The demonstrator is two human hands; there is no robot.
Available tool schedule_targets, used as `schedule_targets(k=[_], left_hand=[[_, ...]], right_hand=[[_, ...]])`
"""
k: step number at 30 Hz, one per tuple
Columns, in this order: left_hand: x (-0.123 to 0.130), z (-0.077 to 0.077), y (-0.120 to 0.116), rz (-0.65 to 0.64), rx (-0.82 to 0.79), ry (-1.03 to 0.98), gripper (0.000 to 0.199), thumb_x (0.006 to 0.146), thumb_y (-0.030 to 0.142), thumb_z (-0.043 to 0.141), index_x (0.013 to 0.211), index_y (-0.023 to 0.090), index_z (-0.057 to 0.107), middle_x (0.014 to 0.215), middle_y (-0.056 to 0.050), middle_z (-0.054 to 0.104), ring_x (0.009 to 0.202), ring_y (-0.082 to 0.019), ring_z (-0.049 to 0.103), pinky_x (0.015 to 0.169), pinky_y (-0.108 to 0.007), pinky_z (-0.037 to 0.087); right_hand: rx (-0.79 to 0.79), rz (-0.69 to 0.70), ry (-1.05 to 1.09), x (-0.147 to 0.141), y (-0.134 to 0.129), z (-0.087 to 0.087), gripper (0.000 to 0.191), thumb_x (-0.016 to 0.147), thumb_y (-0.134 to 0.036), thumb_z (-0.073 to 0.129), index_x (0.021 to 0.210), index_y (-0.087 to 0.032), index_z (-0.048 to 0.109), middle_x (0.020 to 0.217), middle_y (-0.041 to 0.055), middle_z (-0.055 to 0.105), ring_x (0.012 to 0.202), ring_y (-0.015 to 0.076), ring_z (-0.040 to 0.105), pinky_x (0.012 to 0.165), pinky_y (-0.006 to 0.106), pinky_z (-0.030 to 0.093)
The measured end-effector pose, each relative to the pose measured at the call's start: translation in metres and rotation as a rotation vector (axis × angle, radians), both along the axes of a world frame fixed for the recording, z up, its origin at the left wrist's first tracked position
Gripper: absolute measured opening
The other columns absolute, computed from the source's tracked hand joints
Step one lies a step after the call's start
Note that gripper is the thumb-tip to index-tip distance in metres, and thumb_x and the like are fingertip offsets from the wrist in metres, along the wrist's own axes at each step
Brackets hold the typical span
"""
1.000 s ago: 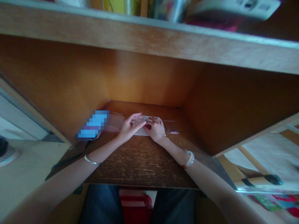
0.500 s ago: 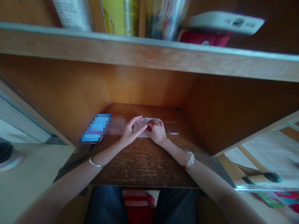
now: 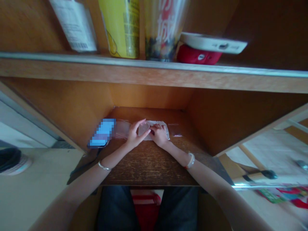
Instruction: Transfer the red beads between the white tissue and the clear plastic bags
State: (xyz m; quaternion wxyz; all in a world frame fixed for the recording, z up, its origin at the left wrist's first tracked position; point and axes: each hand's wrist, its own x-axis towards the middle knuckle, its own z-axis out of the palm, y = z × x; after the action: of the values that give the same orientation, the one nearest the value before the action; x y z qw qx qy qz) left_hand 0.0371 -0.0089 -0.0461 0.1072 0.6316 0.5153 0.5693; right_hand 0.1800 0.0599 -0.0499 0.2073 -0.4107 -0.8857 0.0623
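Note:
My left hand (image 3: 136, 134) and my right hand (image 3: 159, 135) meet on a clear plastic bag (image 3: 124, 129) lying flat on a dark wooden desk (image 3: 149, 163). A white sheet or cloth (image 3: 158, 125) shows inside the bag. My left fingers curl around a translucent pinkish lump (image 3: 143, 129) in the plastic. My right fingertips grip the bag just beside that lump, and the hands nearly touch. A pixelated blue patch (image 3: 102, 132) hides whatever lies at the bag's left end. A silver bangle (image 3: 105, 167) circles my left wrist, and a pale bangle (image 3: 191, 160) circles my right.
Wooden side walls and a back panel (image 3: 151, 96) enclose the desk, with a shelf board (image 3: 154, 72) overhead. A yellow can (image 3: 119, 29), a clear cup (image 3: 166, 29) and a red item (image 3: 198, 56) stand on the shelf. A dark cable (image 3: 90, 162) runs off the desk's left side.
The view has tilted upward, bringing more of the shelf's contents into sight. My hands stay on the bag in nearly the same grip.

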Motion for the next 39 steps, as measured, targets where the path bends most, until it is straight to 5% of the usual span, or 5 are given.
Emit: schedule_targets(k=[10, 17, 22, 34, 39], left_hand=[[0.0, 0.002, 0.005, -0.018, -0.045, -0.257, 0.036, 0.084, 0.041, 0.059, 0.114, 0.021, 0.056, 0.107, -0.007, 0.065, 0.101, -0.019, 0.06, 0.091, -0.034, 0.043], [-0.002, -0.001, 0.008, 0.007, -0.002, -0.284, 0.036, 0.085, 0.037, 0.059, 0.116, 0.02, 0.055, 0.104, -0.007, 0.064, 0.098, -0.018, 0.059, 0.091, -0.033, 0.042], [-0.004, -0.004, 0.01, 0.048, 0.033, -0.303, 0.034, 0.085, 0.038, 0.059, 0.113, 0.02, 0.057, 0.103, -0.006, 0.065, 0.096, -0.018, 0.06, 0.091, -0.033, 0.041], [-0.004, -0.002, 0.009, 0.044, 0.019, -0.303, 0.033, 0.086, 0.037, 0.058, 0.114, 0.02, 0.056, 0.104, -0.007, 0.065, 0.097, -0.019, 0.06, 0.091, -0.035, 0.042], [-0.006, -0.004, 0.01, 0.038, 0.008, -0.27, 0.033, 0.086, 0.036, 0.058, 0.115, 0.021, 0.056, 0.104, -0.007, 0.065, 0.097, -0.019, 0.06, 0.091, -0.036, 0.043]], right_hand=[[0.016, -0.102, -0.041, 0.0, -0.001, 0.002, 0.019, 0.086, -0.033, 0.054, 0.094, -0.02, 0.065, 0.099, 0.0095, 0.062, 0.098, 0.0252, 0.054, 0.089, 0.039, 0.035], [0.01, -0.064, -0.058, 0.0, -0.002, -0.001, 0.048, 0.087, -0.041, 0.052, 0.129, -0.018, 0.05, 0.139, 0.0178, 0.042, 0.123, 0.031, 0.042, 0.098, 0.047, 0.031], [-0.032, 0.01, -0.122, 0.003, -0.003, -0.002, 0.04, 0.092, -0.04, 0.044, 0.125, -0.022, 0.057, 0.152, 0.0175, 0.022, 0.136, 0.0342, 0.028, 0.101, 0.056, 0.024], [0.041, 0.105, -0.032, 0.001, -0.002, -0.006, 0.019, 0.087, -0.028, 0.056, 0.096, -0.026, 0.073, 0.145, 0.0096, 0.04, 0.134, 0.0306, 0.035, 0.103, 0.054, 0.023], [0.043, 0.1, 0.242, 0.0, -0.002, -0.006, 0.014, 0.085, -0.027, 0.06, 0.084, -0.027, 0.075, 0.131, 0.0056, 0.057, 0.123, 0.0286, 0.048, 0.1, 0.051, 0.029]])
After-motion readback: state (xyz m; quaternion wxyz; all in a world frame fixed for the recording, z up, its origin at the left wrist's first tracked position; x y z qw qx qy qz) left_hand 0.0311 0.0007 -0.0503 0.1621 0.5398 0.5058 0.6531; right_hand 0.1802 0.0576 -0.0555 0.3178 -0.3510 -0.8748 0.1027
